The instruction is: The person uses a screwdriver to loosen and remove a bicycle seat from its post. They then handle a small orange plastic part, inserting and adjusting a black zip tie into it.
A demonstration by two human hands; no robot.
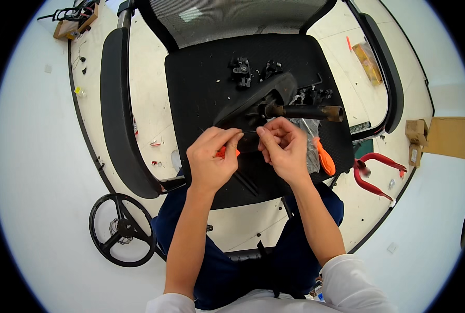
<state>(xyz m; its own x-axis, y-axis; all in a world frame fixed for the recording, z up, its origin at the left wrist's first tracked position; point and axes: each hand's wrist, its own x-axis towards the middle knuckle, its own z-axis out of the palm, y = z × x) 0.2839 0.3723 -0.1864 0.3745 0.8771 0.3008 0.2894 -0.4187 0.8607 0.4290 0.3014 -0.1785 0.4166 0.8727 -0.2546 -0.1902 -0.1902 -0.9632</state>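
My left hand point(214, 156) is closed, with a small orange-red item point(223, 152) showing between its fingers; its kind is hard to tell. Thumb and fingertips of my right hand point(284, 148) are pinched close by, and something thin and pale seems to run between the two hands. Just beyond them a black bicycle saddle point(235, 107) lies on the seat of a black office chair point(196, 83), its seat post point(308, 112) pointing right. Black brake calipers point(241, 71) and a hex key point(315, 82) lie past the saddle.
Beside my right hand are a clear plastic bag point(310, 135) and an orange item point(325, 157). Armrests point(115, 109) flank the seat. On the floor are a red fork point(365, 190) and cardboard boxes point(416, 131) at right; a small black wheel point(95, 227) stands at left.
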